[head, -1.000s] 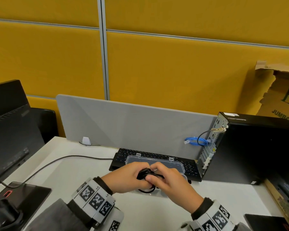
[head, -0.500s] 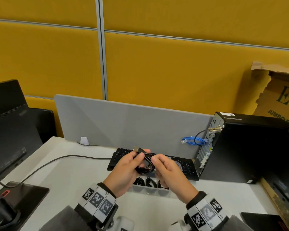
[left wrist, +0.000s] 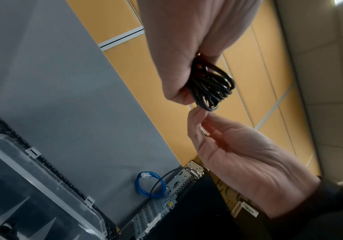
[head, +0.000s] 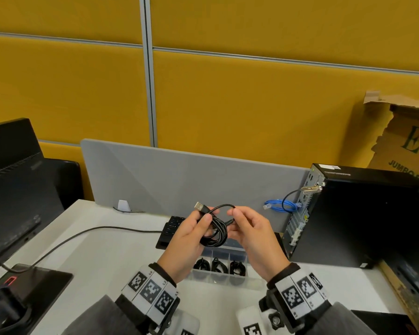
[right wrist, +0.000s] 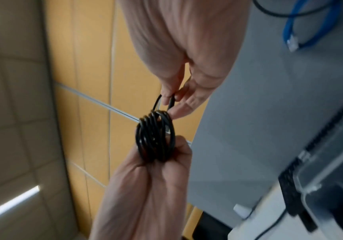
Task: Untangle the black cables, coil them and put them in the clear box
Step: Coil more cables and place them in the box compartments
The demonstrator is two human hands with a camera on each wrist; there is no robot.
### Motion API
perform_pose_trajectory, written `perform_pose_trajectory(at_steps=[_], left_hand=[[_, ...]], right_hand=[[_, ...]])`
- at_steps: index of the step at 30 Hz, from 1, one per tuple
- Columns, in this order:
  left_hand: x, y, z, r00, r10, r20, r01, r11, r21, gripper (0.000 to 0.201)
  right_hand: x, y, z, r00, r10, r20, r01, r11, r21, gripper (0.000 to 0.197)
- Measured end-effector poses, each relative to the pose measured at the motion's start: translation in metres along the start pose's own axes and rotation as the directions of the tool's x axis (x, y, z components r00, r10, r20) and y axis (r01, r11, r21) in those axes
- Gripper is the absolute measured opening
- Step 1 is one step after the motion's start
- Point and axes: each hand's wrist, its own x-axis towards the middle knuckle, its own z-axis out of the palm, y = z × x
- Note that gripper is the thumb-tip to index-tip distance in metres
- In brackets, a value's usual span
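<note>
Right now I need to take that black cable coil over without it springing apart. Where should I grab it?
Probably pinch across the bundled strands of the black cable coil from its lower right side, opposite the left hand; the USB plug and top loop are loose.

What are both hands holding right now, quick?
Left hand: closed, gripping the coiled black cable.
Right hand: closed, fingertips pinching a loose loop of the same cable near its free end.
</note>
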Motion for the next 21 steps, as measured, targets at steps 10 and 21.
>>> perform_pose_trajectory(at_steps=[10,21], left_hand=[[0.001,-0.001,-0.013,0.991,-0.117,0.059,0.126,0.974,-0.189,0.048],[0.005,-0.010,-0.009,0.985,-0.032,-0.172,0.071,0.972,0.224,0.028]], right_hand=[[-0.003,0.008,0.017,0.957,0.232,0.176,-0.283,0.883,0.375,0.023],[-0.005,0.012,0.020,0.933,0.202,0.299,-0.297,0.900,0.318,0.045]])
